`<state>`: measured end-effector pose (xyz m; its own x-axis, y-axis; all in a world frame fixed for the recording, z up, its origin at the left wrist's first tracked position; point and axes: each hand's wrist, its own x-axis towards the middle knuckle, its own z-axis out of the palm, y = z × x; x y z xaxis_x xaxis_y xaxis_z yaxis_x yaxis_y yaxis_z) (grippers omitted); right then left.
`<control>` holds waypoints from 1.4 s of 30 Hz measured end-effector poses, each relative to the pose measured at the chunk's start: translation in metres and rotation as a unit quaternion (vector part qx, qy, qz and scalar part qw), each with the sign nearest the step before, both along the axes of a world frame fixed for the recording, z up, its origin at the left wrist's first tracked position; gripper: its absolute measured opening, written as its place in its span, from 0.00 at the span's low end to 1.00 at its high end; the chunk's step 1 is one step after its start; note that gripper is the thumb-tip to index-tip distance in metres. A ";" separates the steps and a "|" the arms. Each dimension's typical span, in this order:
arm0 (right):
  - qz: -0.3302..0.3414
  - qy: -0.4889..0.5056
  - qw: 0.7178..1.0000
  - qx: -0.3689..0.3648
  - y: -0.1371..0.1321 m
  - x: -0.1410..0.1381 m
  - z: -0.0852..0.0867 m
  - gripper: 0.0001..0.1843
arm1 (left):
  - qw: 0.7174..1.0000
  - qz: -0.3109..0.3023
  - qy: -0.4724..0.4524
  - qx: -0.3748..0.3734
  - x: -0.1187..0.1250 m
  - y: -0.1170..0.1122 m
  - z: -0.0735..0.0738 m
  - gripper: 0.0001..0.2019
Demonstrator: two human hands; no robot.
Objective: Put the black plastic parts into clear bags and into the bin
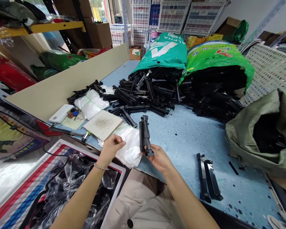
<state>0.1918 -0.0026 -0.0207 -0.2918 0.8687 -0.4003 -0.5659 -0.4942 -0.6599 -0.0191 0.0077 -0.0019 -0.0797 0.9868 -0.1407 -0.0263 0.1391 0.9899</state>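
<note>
My right hand [160, 157] grips the lower end of a long black plastic part [146, 133], held upright over the table's near edge. Just left of it, my left hand [113, 147] is closed, thumb and forefinger together, over a stack of thin clear plastic bags [131, 144]. Whether a bag is between those fingertips I cannot tell. A pale square board [103, 123] with small dark specks rests against the stack's far side. Two more black plastic parts [208, 178] lie side by side to the right of my right hand.
A heap of black parts [143, 92] spills from a teal sack [164, 51] and a green sack [216, 60]. At left are a white phone-like object [60, 113], keys [74, 112] and another bag bundle [91, 103]. A crate [62, 144] of bagged parts stands below.
</note>
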 end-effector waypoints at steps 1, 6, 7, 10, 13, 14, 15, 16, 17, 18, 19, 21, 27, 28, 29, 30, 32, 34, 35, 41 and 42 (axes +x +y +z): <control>0.005 0.000 1.000 0.005 -0.002 0.001 0.002 0.11 | 1.000 0.001 -0.006 0.003 0.002 0.000 0.000 0.16; 0.044 0.014 0.999 0.015 -0.005 -0.015 0.007 0.12 | 0.998 -0.048 -0.036 -0.017 0.027 -0.003 0.000 0.15; 0.039 0.012 0.999 0.012 -0.004 -0.020 0.007 0.12 | 0.998 -0.050 -0.034 -0.014 0.031 -0.004 0.000 0.15; 0.017 0.006 1.000 -0.003 0.000 -0.030 0.004 0.13 | 0.999 -0.047 -0.024 -0.001 0.032 -0.005 -0.001 0.14; 0.007 -0.001 1.000 -0.011 0.004 -0.028 0.000 0.14 | 0.997 -0.043 0.046 0.039 0.019 -0.007 0.000 0.11; 0.004 -0.002 1.000 -0.013 0.005 -0.026 -0.002 0.14 | 0.991 -0.043 0.103 0.067 0.013 -0.007 0.001 0.07; 0.000 -0.005 1.000 -0.012 0.006 -0.024 -0.003 0.15 | 0.979 -0.046 0.174 0.099 0.007 -0.008 0.002 0.03; -0.005 -0.015 1.000 -0.009 0.007 -0.021 -0.004 0.15 | 0.957 -0.052 0.252 0.132 0.001 -0.009 0.004 0.04; -0.010 -0.029 1.000 -0.003 0.007 -0.018 -0.004 0.15 | 0.930 -0.060 0.326 0.162 -0.003 -0.010 0.005 0.09; -0.013 -0.047 0.999 0.004 0.007 -0.015 -0.003 0.15 | 0.901 -0.071 0.387 0.184 -0.006 -0.011 0.007 0.13; -0.019 -0.067 0.998 0.013 0.006 -0.012 -0.001 0.15 | 0.878 -0.080 0.428 0.197 -0.008 -0.011 0.008 0.16; -0.031 -0.101 0.994 0.037 -0.002 -0.005 0.006 0.14 | 0.866 -0.094 0.451 0.193 -0.006 -0.011 0.010 0.17; 0.153 0.049 0.987 -0.009 -0.057 0.021 0.018 0.16 | 0.918 -0.107 0.348 0.156 0.004 -0.001 0.001 0.17; 0.174 0.085 0.980 -0.041 -0.064 0.023 0.013 0.17 | 0.920 -0.115 0.338 0.159 0.003 0.000 -0.001 0.19; 0.182 0.117 0.974 -0.072 -0.069 0.025 0.007 0.18 | 0.920 -0.121 0.335 0.163 0.002 0.000 -0.003 0.21; 0.181 0.147 0.967 -0.103 -0.071 0.025 0.000 0.18 | 0.917 -0.124 0.339 0.168 0.001 -0.001 -0.004 0.23; 0.173 0.176 0.957 -0.154 -0.068 0.024 -0.013 0.19 | 0.903 -0.132 0.368 0.179 -0.001 -0.007 -0.003 0.27; 0.151 0.142 0.964 -0.165 -0.060 0.019 -0.018 0.19 | 0.881 -0.164 0.397 0.198 0.002 -0.020 0.001 0.29; 0.137 0.098 0.975 -0.142 -0.056 0.015 -0.018 0.19 | 0.868 -0.196 0.402 0.214 0.006 -0.029 0.005 0.30; 0.025 -0.368 0.908 0.200 -0.062 -0.008 0.016 0.08 | 0.831 -0.342 0.361 0.251 0.036 -0.072 0.033 0.32; 0.038 -0.401 0.886 0.230 -0.067 -0.009 0.023 0.09 | 0.831 -0.347 0.362 0.240 0.035 -0.078 0.040 0.30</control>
